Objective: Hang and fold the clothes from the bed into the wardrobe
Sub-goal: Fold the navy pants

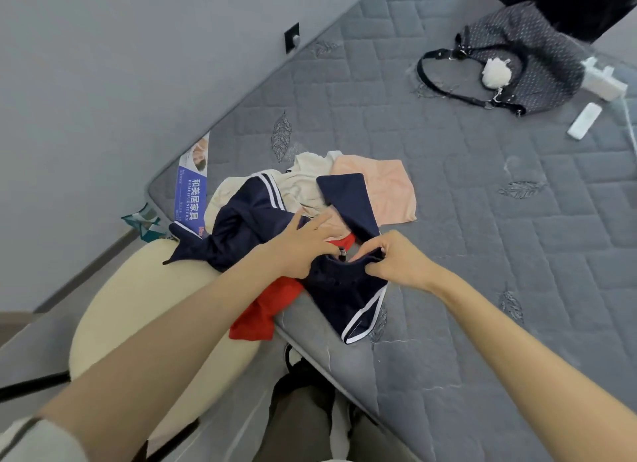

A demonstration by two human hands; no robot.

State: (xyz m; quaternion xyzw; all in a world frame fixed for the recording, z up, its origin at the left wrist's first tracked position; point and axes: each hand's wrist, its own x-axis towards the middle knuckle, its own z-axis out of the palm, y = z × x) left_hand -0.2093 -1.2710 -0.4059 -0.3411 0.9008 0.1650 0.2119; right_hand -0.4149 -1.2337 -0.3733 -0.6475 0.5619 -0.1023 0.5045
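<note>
A heap of clothes lies at the near corner of the grey quilted mattress [482, 241]. On top is a navy garment with white stripes [344, 296]. Under it lies a red cloth [265, 310], with a cream piece [303, 179] and a peach piece [382, 189] behind. My right hand [393, 258] pinches the upper edge of the navy garment. Resting on the heap, my left hand [303, 244] spreads its fingers over the navy and peach fabric; its thumb curls at the navy edge.
A dotted grey handbag [524, 58] with a white pom-pom lies at the far right, a white remote [585, 120] and a white box [603, 79] beside it. A blue label [191, 196] hangs on the mattress side. Left of the bed stands a cream round seat [138, 306].
</note>
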